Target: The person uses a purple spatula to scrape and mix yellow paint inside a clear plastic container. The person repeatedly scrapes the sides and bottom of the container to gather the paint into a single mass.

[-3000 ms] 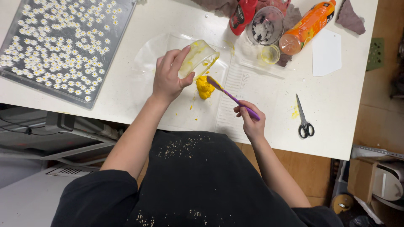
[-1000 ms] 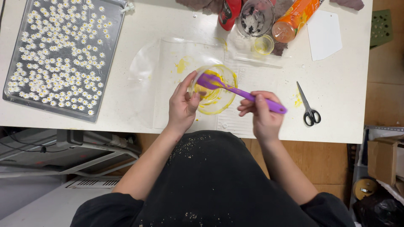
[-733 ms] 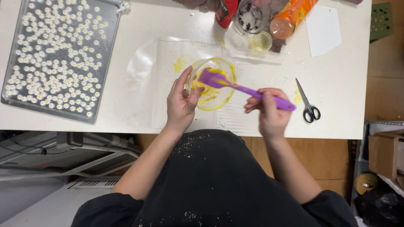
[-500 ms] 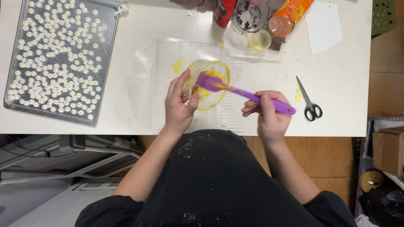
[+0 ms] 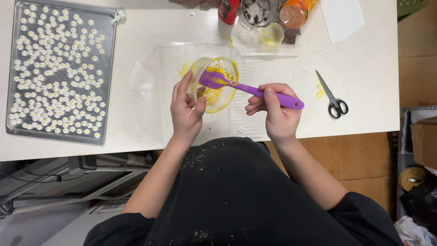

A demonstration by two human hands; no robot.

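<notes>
My left hand (image 5: 185, 109) grips the side of a small clear bowl (image 5: 223, 98) smeared with yellow paste and tilts it toward me above the white table (image 5: 368, 59). In my right hand (image 5: 273, 111) is a purple spatula (image 5: 255, 90), its blade inside the bowl against the yellow paste. Under the bowl lies a clear plastic sheet (image 5: 154, 77) with yellow smears.
A metal tray (image 5: 59, 73) covered with several small white daisy shapes lies at the left. Black scissors (image 5: 333, 98) rest at the right. At the table's far edge stand a small cup (image 5: 272, 34), a glass jar (image 5: 259, 11), an orange bottle (image 5: 293, 13) and white paper (image 5: 341, 18).
Three seconds ago the bowl was tipped over a yellow lump on the sheet. Since then it has been turned up toward me and the spatula scrapes around inside it.
</notes>
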